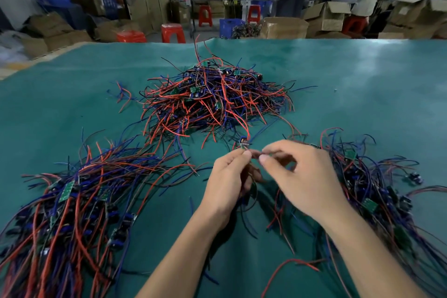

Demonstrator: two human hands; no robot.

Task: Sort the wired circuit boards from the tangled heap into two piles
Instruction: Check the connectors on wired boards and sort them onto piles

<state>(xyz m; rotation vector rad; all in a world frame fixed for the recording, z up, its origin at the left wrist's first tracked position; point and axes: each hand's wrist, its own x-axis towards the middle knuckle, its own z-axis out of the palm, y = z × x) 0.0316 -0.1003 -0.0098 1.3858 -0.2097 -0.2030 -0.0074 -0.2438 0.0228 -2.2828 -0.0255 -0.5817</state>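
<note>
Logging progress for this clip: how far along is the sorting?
Partly done. Two sorted piles already lie on the green table: the left pile and the right pile. The left hand and right hand pinch one wired board between them. The tangled heap behind is still large, so much is left.

1. A tangled heap [212,97] of wired boards lies mid-table [362,75], farthest from the person.
2. One pile [72,201] lies near left, another pile [377,189] near right.
3. Both hands [227,181] [304,181] meet between the piles, before the heap.
4. Stools [173,32] and boxes [283,28] stand behind the table.
</note>
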